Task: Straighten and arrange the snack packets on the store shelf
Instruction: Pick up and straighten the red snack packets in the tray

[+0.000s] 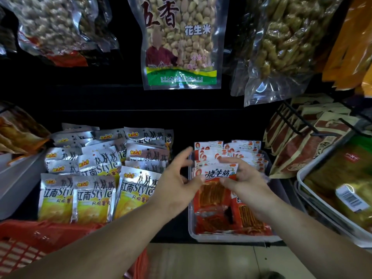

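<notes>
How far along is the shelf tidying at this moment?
Done: the front silver packets stand in a fairly even row. In hand: the right hand pinches a red packet over the clear tray; the left hand is open beside it. Left: the back silver packets lie jumbled.

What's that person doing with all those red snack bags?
A person is tidying snack packets on a store shelf. Their right hand pinches one red-and-white packet over the clear tray, which is full of the same kind. Their left hand is open right beside it, fingers spread. The silver packets to the left sit in rows, and nobody is touching them.
</notes>
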{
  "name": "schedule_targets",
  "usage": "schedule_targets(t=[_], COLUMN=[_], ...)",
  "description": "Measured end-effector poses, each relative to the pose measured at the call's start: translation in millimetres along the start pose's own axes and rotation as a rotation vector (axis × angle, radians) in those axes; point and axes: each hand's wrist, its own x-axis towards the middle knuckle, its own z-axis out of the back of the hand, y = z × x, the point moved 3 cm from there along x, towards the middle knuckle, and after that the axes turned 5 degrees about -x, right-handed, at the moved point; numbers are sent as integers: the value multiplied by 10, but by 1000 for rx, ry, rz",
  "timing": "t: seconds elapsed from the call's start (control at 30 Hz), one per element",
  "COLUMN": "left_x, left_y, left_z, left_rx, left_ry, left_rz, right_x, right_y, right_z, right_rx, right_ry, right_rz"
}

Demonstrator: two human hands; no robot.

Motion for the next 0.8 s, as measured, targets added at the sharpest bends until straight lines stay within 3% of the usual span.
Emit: schedule_targets(t=[0.1,0.23,0.33,0.47,0.57,0.67,0.8], left_x=[36,40,12,-26,-44,-57,-67], left_y=[118,245,319,337,343,359,366], left_z=[-53,-93,-116,-56,6,42,30], left_rx=[127,56,79,119,148,158,136], left_ry=[39,63,148,162,181,185,153], left_rz=[27,137,214,298,331,339,330], right_x=[8,67,142,97,-23,-2,207], right_y=[-20,-69,-274,-489,-490,-524,-523], right_z=[67,154,170,81,8,-10,-53], right_rx=[-231,-545,-850,-667,-742,-694,-683], right_ry=[20,19,18,327,592,483,265], right_rz=[33,150,90,-160,-271,-335,-124])
